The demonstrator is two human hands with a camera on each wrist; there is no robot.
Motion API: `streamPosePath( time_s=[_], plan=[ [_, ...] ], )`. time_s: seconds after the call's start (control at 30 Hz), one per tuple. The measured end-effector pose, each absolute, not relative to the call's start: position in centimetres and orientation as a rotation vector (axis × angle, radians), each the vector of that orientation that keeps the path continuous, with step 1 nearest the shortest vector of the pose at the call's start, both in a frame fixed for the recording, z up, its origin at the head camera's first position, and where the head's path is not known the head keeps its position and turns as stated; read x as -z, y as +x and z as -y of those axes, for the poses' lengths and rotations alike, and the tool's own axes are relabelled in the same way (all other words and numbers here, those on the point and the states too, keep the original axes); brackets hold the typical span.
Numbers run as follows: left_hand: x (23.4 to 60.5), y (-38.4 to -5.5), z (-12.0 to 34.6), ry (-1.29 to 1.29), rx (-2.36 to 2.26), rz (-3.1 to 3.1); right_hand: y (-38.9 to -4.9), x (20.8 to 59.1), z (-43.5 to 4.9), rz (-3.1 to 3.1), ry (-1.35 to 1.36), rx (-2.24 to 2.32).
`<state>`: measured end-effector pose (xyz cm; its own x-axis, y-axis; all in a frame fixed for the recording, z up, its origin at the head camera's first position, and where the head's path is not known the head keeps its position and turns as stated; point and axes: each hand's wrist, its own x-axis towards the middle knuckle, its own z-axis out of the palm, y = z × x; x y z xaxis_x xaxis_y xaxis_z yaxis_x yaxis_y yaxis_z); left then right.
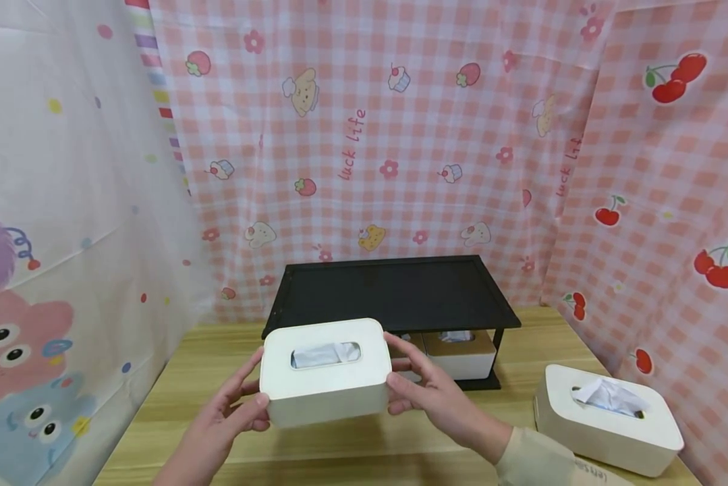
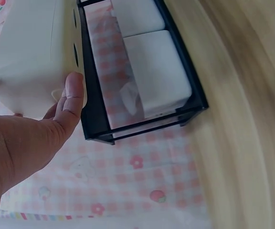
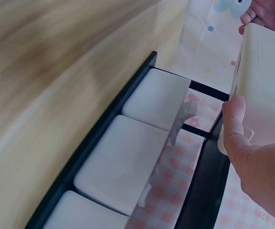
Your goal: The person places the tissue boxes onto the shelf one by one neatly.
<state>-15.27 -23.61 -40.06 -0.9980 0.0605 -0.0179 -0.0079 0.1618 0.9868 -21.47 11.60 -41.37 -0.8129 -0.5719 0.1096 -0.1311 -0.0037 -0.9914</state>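
Note:
Both my hands hold a cream-white tissue box [image 1: 324, 385] up in front of a black rack, with a white tissue in the oval slot on its top. My left hand [image 1: 227, 410] grips the box's left end, and its thumb lies at the front corner. At the opposite end my right hand [image 1: 427, 385] grips it, thumb near the front and fingers round the side. The left wrist view shows the left thumb against the edge of the box [image 2: 27, 57]. In the right wrist view the right thumb presses the same box [image 3: 271, 81].
A low black rack [image 1: 394, 290] with a flat top stands at the back of the wooden table [image 1: 212, 378]. White tissue boxes [image 3: 121, 162] sit side by side on its lower level. Another tissue box [image 1: 606, 432] rests at the right, near the patterned curtain [image 1: 661, 202].

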Motion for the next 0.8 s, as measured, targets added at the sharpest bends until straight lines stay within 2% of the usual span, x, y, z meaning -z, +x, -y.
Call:
streamPosePath(
  time_s=[0.17,0.4,0.8],
  plan=[
    [39.0,-15.5,23.8,0.082,-1.987,-2.372,-21.8,40.3,-11.6,-1.948,-0.736,1.873],
    [37.5,-16.3,23.9,0.249,-1.994,-2.429,-22.7,38.8,-11.4,-1.980,-0.749,1.868],
    [35.4,-19.1,24.7,0.274,-1.931,-2.425,-25.1,36.6,-10.6,-2.011,-0.686,1.853]
  ],
)
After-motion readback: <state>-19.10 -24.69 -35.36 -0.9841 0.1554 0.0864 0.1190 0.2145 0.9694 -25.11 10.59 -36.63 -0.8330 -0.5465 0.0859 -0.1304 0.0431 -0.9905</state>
